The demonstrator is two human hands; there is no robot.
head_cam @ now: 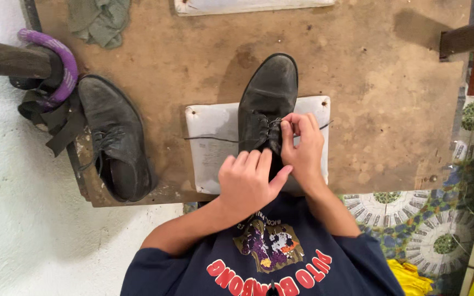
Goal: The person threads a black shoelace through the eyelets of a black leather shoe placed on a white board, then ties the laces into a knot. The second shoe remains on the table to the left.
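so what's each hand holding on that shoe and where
The right hand pinches the lace at the eyelets of the black shoe; the left hand grips the shoe's rear opening.

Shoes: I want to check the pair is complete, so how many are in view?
2. One shoe lies on the white pad under both hands; the other shoe lies at the board's left edge.

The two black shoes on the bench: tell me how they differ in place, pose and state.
The shoe being laced lies on a white pad, toe pointing away, while the second shoe lies on the bare wooden board to the left, angled. The right hand pinches the first shoe's lace and the left hand rests at its opening; nobody touches the second. Both are black, worn and dusty lace-ups.
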